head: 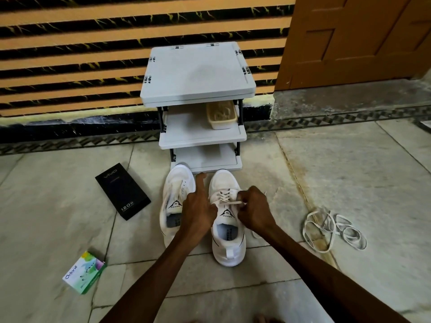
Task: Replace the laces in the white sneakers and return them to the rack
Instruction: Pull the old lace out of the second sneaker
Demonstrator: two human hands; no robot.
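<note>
Sneaker, smooth white: L hand, R hand pinch flat lace.

Home, entry area beside a door. Far right: panelled wooden door above a raised stone threshold. Far wall tiled in orange and black stripes. Stone slab floor, stained. Small grey three-shelf rack against the wall. Household items on the floor, left: phone box, air-freshener box.
</note>
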